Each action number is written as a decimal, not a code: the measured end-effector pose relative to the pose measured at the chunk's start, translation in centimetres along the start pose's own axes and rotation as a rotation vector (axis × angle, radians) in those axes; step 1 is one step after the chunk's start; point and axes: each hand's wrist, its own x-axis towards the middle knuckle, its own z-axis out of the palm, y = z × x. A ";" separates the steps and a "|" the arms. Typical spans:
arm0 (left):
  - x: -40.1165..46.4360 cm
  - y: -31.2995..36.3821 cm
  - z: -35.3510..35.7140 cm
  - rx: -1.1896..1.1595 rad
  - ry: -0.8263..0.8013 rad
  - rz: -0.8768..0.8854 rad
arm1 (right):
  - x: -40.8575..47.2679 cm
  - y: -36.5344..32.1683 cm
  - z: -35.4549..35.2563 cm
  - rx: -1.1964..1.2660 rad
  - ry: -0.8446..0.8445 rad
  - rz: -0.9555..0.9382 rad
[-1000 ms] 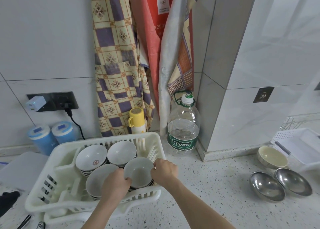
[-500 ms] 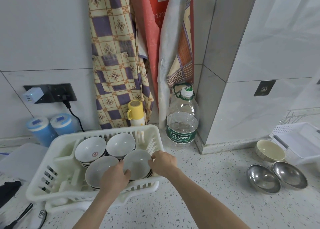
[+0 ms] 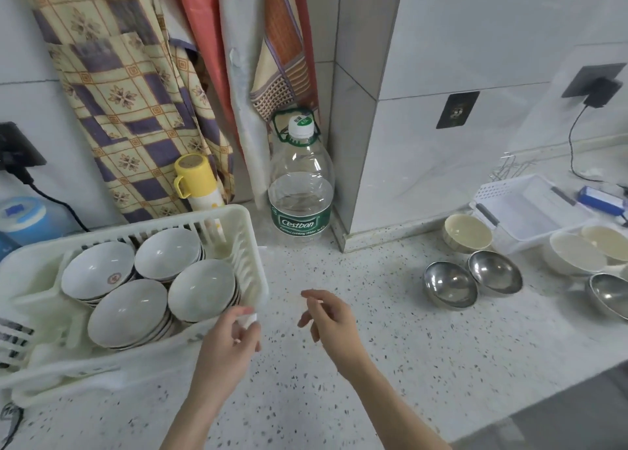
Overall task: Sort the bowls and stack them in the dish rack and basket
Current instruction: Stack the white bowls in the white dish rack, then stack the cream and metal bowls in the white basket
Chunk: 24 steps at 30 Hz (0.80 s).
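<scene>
White bowls (image 3: 200, 289) fill the rack (image 3: 253, 262); your left hand (image 3: 227, 344) and right hand (image 3: 328, 320) hang loose, holding nothing. Reach right for the steel bowls (image 3: 450, 288).

A speckled counter (image 3: 339, 364) lies beneath both hands. Beyond them rise white tiled walls (image 3: 475, 41) and a grey pillar (image 3: 360, 75), with patterned cloths (image 3: 136, 92) hanging behind the left hand. Soft, even light.

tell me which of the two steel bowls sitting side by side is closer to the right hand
The left steel bowl, nearest the right hand; its twin sits farther right, beside the cream bowl.
</scene>
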 end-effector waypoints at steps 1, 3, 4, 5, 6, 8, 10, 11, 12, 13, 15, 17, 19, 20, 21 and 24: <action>-0.2 0.4 1.6 -0.027 -0.037 -0.005 | -0.6 0.8 -1.6 0.031 0.051 0.033; -0.7 1.1 5.1 -0.043 -0.102 -0.022 | -1.4 2.1 -4.8 0.075 0.132 0.092; -1.0 1.6 6.9 -0.054 -0.128 -0.033 | -1.6 2.6 -6.4 0.088 0.156 0.114; -1.1 2.2 8.7 -0.069 -0.148 -0.043 | -1.5 3.0 -8.1 0.096 0.173 0.130; -1.3 3.0 10.6 -0.080 -0.158 -0.050 | -1.2 3.2 -9.9 0.104 0.187 0.141; -1.5 4.9 14.4 -0.093 -0.163 -0.058 | -0.4 3.4 -13.9 0.125 0.218 0.150; -1.9 7.2 18.5 -0.141 -0.166 -0.095 | 0.5 3.3 -18.3 0.154 0.239 0.150; -2.1 8.4 20.5 -0.175 -0.165 -0.121 | 0.8 3.2 -20.6 0.166 0.241 0.150; -2.3 9.5 22.5 -0.208 -0.165 -0.145 | 1.1 3.0 -23.0 0.170 0.240 0.152; -2.6 10.7 24.5 -0.240 -0.163 -0.166 | 1.3 2.8 -25.4 0.167 0.236 0.154; -3.0 13.0 28.3 -0.304 -0.157 -0.197 | 1.6 2.5 -30.1 0.146 0.222 0.159; -3.5 15.3 31.8 -0.352 -0.152 -0.215 | 1.8 2.2 -34.5 0.111 0.231 0.178; -3.9 17.3 34.6 -0.383 -0.166 -0.218 | 1.9 2.0 -38.3 0.091 0.268 0.198; -4.0 18.2 35.8 -0.396 -0.173 -0.220 | 2.0 1.9 -40.1 0.094 0.290 0.201; -4.1 19.0 37.0 -0.404 -0.183 -0.221 | 2.1 1.9 -41.6 0.098 0.316 0.200; -4.2 20.8 40.4 -0.383 -0.258 -0.204 | 2.3 2.4 -45.6 0.107 0.427 0.216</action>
